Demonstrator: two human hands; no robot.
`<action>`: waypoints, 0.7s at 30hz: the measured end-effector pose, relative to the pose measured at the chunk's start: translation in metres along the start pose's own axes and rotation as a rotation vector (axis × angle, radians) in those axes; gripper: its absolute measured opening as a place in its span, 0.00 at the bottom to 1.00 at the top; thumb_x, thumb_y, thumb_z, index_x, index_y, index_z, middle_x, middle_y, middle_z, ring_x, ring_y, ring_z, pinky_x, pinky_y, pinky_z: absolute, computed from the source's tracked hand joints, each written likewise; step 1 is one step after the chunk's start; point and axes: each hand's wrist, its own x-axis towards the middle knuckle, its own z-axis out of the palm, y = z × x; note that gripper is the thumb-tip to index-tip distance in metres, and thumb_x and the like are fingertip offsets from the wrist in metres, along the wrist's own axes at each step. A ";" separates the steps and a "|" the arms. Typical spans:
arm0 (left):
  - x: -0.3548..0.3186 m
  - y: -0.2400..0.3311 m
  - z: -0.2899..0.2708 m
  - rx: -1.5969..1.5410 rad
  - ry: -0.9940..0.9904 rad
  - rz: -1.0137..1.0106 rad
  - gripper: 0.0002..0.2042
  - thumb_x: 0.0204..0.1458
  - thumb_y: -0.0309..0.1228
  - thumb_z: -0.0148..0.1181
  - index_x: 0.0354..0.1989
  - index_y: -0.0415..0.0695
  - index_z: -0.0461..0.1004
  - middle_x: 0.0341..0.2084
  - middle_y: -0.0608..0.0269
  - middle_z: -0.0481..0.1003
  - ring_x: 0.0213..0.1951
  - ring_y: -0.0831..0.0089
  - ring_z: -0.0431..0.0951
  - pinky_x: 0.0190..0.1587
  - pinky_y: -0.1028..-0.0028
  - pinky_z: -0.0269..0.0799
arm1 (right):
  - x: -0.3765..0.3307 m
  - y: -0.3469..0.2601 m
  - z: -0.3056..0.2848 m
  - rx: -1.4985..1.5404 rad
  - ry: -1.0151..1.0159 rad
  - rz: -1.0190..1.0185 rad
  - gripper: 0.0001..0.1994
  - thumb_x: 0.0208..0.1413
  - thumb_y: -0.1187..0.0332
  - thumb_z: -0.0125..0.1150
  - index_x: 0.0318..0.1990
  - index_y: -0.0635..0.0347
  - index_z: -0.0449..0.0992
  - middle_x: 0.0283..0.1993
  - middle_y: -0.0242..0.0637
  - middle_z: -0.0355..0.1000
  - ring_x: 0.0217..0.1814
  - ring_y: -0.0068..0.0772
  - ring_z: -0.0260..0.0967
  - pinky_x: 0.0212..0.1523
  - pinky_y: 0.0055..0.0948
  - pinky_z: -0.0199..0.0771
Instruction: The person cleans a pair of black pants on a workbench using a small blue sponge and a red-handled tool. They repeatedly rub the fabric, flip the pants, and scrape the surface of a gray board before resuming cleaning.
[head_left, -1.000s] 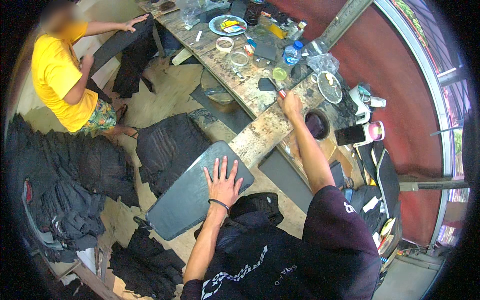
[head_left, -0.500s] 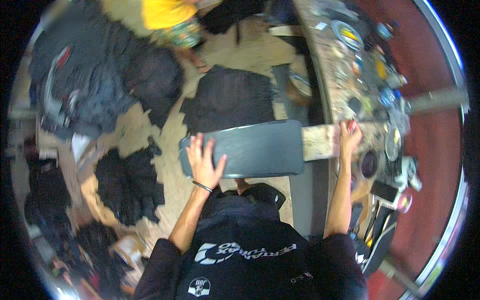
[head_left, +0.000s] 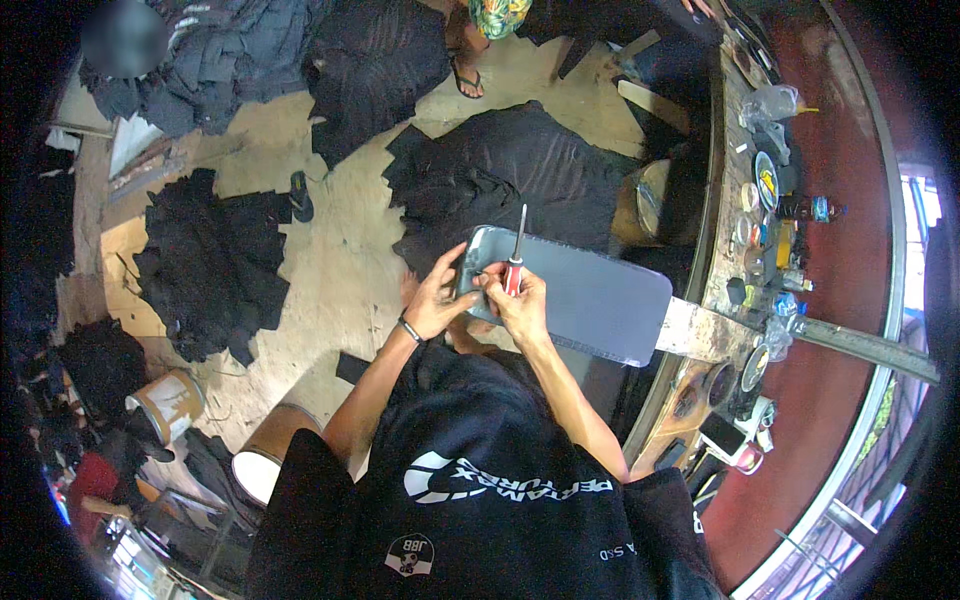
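A dark grey, smooth panel (head_left: 600, 295) with rounded corners, like a covered seat board, lies slantwise in front of me. Its right end rests by a wooden plank (head_left: 695, 330) that juts from the workbench. My left hand (head_left: 437, 300) grips the panel's left end, with the fingers at the far side and the thumb on the near side. In my right hand (head_left: 520, 305) is a screwdriver (head_left: 515, 276) with a red and white handle, its metal shaft pointing away from me. The right fingertips meet at the panel's left end, close to the left thumb; anything small between them is hidden.
Black fabric piles (head_left: 510, 175) lie on the wooden floor. Along the right runs a workbench (head_left: 720, 220) with bottles, tins, plates and a phone (head_left: 722, 434). Cylindrical containers (head_left: 168, 405) stand lower left. A person's sandalled foot (head_left: 467, 77) is at the far side.
My right hand has come from the bench to the panel's left end, with the screwdriver in it. The left hand, before flat on the panel, now grips its end. The view has shifted.
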 end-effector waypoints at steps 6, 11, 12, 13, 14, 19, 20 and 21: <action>0.018 0.003 -0.018 0.043 -0.080 0.061 0.48 0.60 0.26 0.74 0.83 0.51 0.46 0.60 0.48 0.76 0.58 0.66 0.80 0.58 0.65 0.82 | 0.008 0.000 0.007 -0.025 0.100 0.003 0.05 0.67 0.72 0.69 0.45 0.63 0.81 0.39 0.38 0.85 0.23 0.15 0.68 0.24 0.21 0.68; 0.029 -0.008 -0.018 -0.013 -0.021 -0.151 0.45 0.60 0.29 0.75 0.80 0.44 0.50 0.53 0.49 0.81 0.55 0.67 0.83 0.56 0.66 0.82 | 0.015 -0.015 0.002 -0.038 0.174 0.002 0.04 0.65 0.72 0.71 0.43 0.61 0.83 0.32 0.30 0.80 0.22 0.15 0.67 0.23 0.21 0.65; 0.028 -0.009 -0.017 -0.022 -0.005 -0.197 0.44 0.61 0.29 0.75 0.80 0.43 0.51 0.52 0.49 0.82 0.54 0.67 0.83 0.55 0.67 0.82 | 0.016 -0.017 0.001 -0.058 0.190 0.017 0.03 0.64 0.73 0.71 0.42 0.60 0.83 0.28 0.26 0.77 0.22 0.14 0.65 0.23 0.21 0.63; 0.028 -0.010 -0.016 -0.045 -0.021 -0.177 0.41 0.61 0.28 0.74 0.78 0.41 0.53 0.53 0.49 0.82 0.53 0.68 0.83 0.55 0.68 0.82 | 0.016 -0.018 0.002 -0.083 0.169 0.031 0.04 0.64 0.72 0.71 0.42 0.60 0.83 0.27 0.25 0.76 0.22 0.14 0.65 0.23 0.21 0.63; 0.027 -0.010 -0.016 -0.060 -0.034 -0.127 0.42 0.61 0.27 0.74 0.79 0.43 0.53 0.54 0.49 0.81 0.54 0.68 0.83 0.55 0.68 0.82 | 0.017 -0.019 0.002 -0.110 0.155 0.051 0.04 0.64 0.72 0.72 0.42 0.61 0.83 0.26 0.24 0.75 0.22 0.14 0.65 0.23 0.21 0.63; 0.024 -0.003 -0.016 -0.127 -0.071 -0.029 0.45 0.59 0.23 0.72 0.83 0.49 0.51 0.61 0.48 0.78 0.57 0.66 0.82 0.58 0.67 0.82 | 0.018 -0.014 0.007 -0.109 0.122 0.047 0.06 0.64 0.70 0.74 0.42 0.61 0.83 0.26 0.23 0.74 0.22 0.13 0.64 0.23 0.21 0.63; 0.024 -0.001 -0.016 -0.081 -0.064 -0.002 0.46 0.59 0.23 0.72 0.83 0.51 0.50 0.64 0.48 0.76 0.59 0.64 0.81 0.59 0.66 0.81 | 0.018 -0.013 0.007 -0.115 0.118 0.044 0.06 0.64 0.70 0.73 0.43 0.62 0.83 0.28 0.25 0.77 0.22 0.14 0.65 0.23 0.21 0.63; 0.024 0.001 -0.016 -0.050 -0.067 0.046 0.47 0.58 0.22 0.71 0.84 0.53 0.50 0.67 0.48 0.73 0.61 0.63 0.79 0.60 0.65 0.81 | 0.018 -0.012 0.007 -0.122 0.114 0.042 0.06 0.65 0.70 0.72 0.43 0.62 0.83 0.29 0.27 0.79 0.22 0.15 0.66 0.23 0.21 0.64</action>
